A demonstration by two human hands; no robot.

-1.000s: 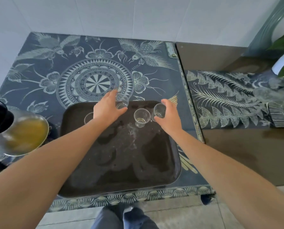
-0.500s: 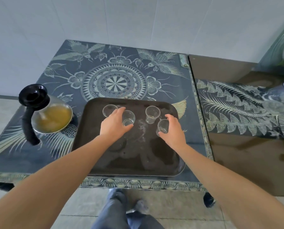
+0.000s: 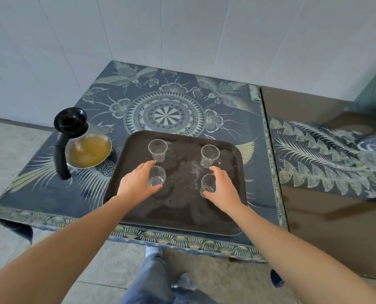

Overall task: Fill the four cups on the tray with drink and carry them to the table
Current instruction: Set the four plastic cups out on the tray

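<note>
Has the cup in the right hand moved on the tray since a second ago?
Yes. The cup in the right hand came toward the tray's near edge, now sitting in front of the far right cup.

Four clear cups, one dark tray, one glass jug, two hands.

Soft, even daylight fills the scene, bright without harsh contrast. Pale sheen lies across the glossy patterned table and the brown glass surface to the right, where reflections wash out the pattern. The dark tray shows dull, smeary highlights. Shadows are faint and diffuse under the left hand and right hand. Wide-angle distortion bends the wall tile lines and stretches the forearms at the lower corners. The centre is fairly sharp; the far right edge is smeared and soft.
</note>
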